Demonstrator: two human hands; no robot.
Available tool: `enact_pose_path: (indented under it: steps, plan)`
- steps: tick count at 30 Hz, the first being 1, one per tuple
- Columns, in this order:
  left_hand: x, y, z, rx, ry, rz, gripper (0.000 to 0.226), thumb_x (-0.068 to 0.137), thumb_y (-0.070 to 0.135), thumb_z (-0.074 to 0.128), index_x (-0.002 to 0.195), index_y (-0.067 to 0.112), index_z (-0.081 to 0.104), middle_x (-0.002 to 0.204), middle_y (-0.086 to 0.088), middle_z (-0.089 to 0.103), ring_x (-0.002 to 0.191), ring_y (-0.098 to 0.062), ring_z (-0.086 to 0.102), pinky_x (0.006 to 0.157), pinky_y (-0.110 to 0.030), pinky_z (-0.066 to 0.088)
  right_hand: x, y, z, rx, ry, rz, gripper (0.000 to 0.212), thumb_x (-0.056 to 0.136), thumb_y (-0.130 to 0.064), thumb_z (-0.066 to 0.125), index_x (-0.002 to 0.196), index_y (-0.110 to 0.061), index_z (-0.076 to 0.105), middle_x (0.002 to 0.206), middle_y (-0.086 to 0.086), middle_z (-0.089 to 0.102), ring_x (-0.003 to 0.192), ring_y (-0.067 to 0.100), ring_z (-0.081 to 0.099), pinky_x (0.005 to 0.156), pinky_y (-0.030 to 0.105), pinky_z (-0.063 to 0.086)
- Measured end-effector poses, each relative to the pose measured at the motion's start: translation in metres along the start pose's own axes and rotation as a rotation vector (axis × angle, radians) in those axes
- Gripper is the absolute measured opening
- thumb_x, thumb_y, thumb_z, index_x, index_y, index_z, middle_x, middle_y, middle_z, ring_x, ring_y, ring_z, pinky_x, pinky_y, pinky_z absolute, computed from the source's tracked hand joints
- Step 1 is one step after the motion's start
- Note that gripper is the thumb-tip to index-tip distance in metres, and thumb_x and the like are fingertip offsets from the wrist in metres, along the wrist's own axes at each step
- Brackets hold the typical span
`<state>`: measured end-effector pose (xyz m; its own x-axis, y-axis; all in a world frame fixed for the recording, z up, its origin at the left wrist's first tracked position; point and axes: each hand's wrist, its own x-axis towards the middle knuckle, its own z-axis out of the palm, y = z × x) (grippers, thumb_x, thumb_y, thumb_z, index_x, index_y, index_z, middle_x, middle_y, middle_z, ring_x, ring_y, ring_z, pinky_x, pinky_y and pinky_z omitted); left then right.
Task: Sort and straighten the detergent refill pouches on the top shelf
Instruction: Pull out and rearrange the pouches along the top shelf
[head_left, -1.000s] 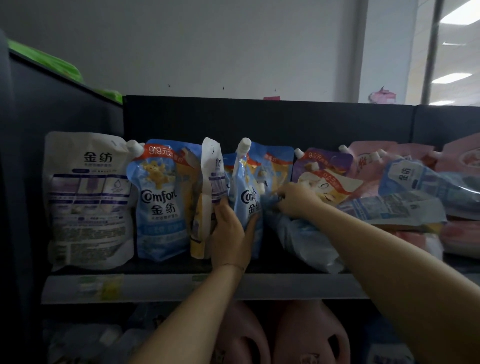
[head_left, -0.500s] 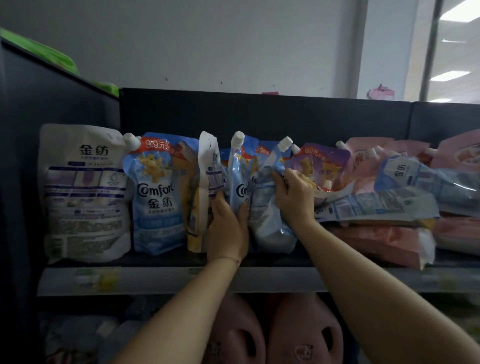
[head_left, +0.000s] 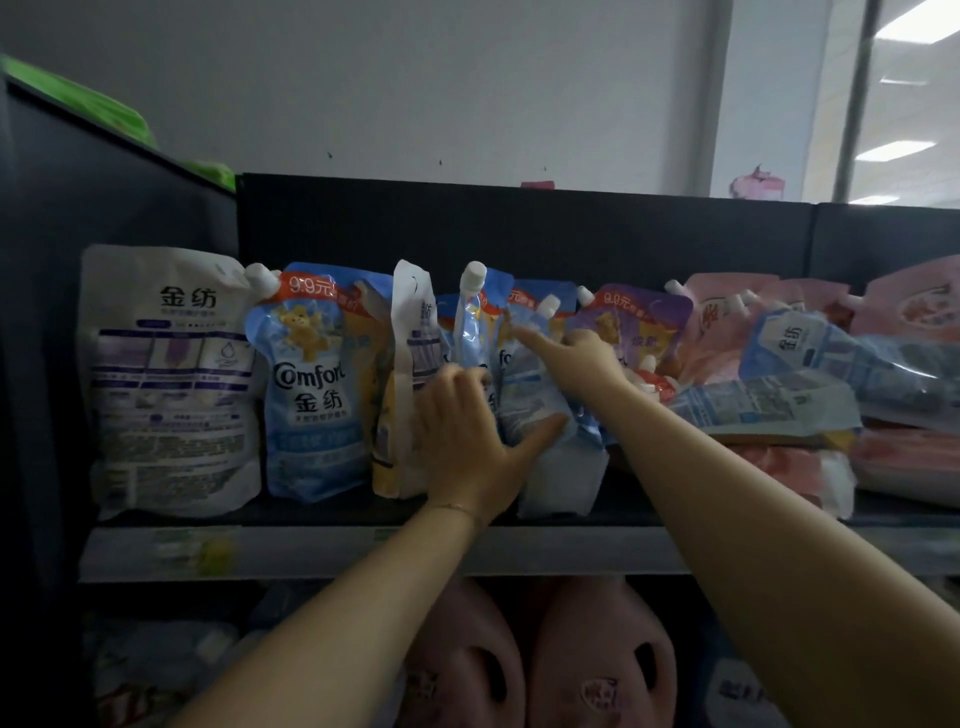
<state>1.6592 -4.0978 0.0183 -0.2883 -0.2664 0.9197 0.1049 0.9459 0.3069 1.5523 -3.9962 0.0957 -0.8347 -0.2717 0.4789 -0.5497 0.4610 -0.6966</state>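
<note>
On the top shelf refill pouches stand in a row: a white one at the far left, a blue Comfort one, then a white-and-yellow one turned edge-on. My left hand curls around a narrow blue pouch, with its thumb spread onto the neighbouring blue pouch, which stands upright. My right hand grips that neighbouring pouch near its spout, index finger stretched left. A purple pouch stands just behind my right hand.
To the right, pink pouches lean at the back and blue pouches lie flat on a pink pile. A black back panel closes the shelf. Pink jugs stand on the shelf below.
My right hand pulled a slumped blue pouch out of the pile and stood it upright beside the narrow blue pouch. My left hand stayed on the narrow pouch and spread its thumb onto the new one.
</note>
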Motion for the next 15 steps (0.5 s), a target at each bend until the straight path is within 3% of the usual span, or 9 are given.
enact_pose_path:
  steps: [2, 4, 8, 10, 11, 13, 15]
  plan:
    - [0.005, 0.009, -0.001, -0.043, -0.091, 0.088, 0.059, 0.073, 0.079, 0.046, 0.077, 0.020, 0.046, 0.079, 0.006, 0.044, 0.075, -0.012, 0.040, 0.065, -0.027, 0.035, 0.001, -0.002, 0.007, -0.120, 0.005, -0.030, 0.050, 0.090, -0.064, 0.044, 0.075, -0.017, 0.053, 0.074, 0.001, 0.057, 0.074, 0.020, 0.058, 0.055, 0.029, 0.038]
    - [0.005, 0.016, -0.004, -0.122, -0.215, 0.093, 0.055, 0.075, 0.074, 0.052, 0.065, 0.022, 0.040, 0.064, 0.010, 0.038, 0.061, -0.009, 0.038, 0.055, -0.026, 0.031, -0.002, 0.001, 0.013, -0.141, 0.067, -0.065, 0.047, 0.098, -0.049, 0.039, 0.068, -0.015, 0.051, 0.071, 0.004, 0.056, 0.072, 0.022, 0.055, 0.055, 0.029, 0.032]
    - [0.007, 0.022, -0.011, -0.412, -0.529, -0.167, 0.054, 0.063, 0.064, 0.076, 0.067, 0.021, 0.043, 0.062, 0.008, 0.046, 0.055, -0.007, 0.042, 0.053, -0.022, 0.033, -0.015, -0.009, -0.002, -0.065, 0.249, -0.150, 0.032, 0.101, -0.023, 0.038, 0.080, -0.010, 0.057, 0.072, 0.001, 0.053, 0.064, 0.014, 0.049, 0.058, 0.026, 0.037]
    - [0.011, 0.027, -0.014, -0.406, -0.627, -0.187, 0.056, 0.058, 0.060, 0.082, 0.071, 0.022, 0.043, 0.067, 0.009, 0.049, 0.059, -0.005, 0.044, 0.054, -0.020, 0.036, -0.012, -0.038, -0.026, -0.057, 0.423, -0.152, 0.033, 0.104, -0.017, 0.033, 0.087, -0.004, 0.058, 0.074, -0.001, 0.046, 0.062, 0.010, 0.041, 0.054, 0.016, 0.030]
    - [0.013, 0.030, -0.015, -0.380, -0.653, -0.179, 0.057, 0.058, 0.057, 0.083, 0.072, 0.021, 0.042, 0.067, 0.008, 0.047, 0.058, -0.006, 0.043, 0.055, -0.021, 0.036, -0.008, -0.060, -0.041, -0.033, 0.467, -0.188, 0.038, 0.104, -0.017, 0.032, 0.078, -0.003, 0.055, 0.070, 0.000, 0.046, 0.060, 0.011, 0.041, 0.051, 0.016, 0.030]
    - [0.015, 0.035, -0.018, -0.328, -0.697, -0.198, 0.057, 0.061, 0.054, 0.083, 0.073, 0.020, 0.040, 0.067, 0.005, 0.046, 0.058, -0.009, 0.041, 0.054, -0.022, 0.036, 0.004, -0.102, -0.067, 0.139, 0.426, -0.252, 0.043, 0.102, -0.017, 0.034, 0.061, -0.011, 0.043, 0.060, -0.001, 0.042, 0.051, 0.011, 0.040, 0.040, 0.013, 0.030]
    - [0.016, 0.037, -0.022, -0.312, -0.728, -0.246, 0.056, 0.063, 0.052, 0.084, 0.074, 0.019, 0.040, 0.069, 0.004, 0.046, 0.060, -0.011, 0.042, 0.053, -0.023, 0.035, 0.014, -0.128, -0.078, 0.140, 0.338, -0.210, 0.036, 0.100, -0.018, 0.038, 0.063, -0.016, 0.040, 0.063, -0.002, 0.042, 0.054, 0.012, 0.042, 0.032, 0.014, 0.033]
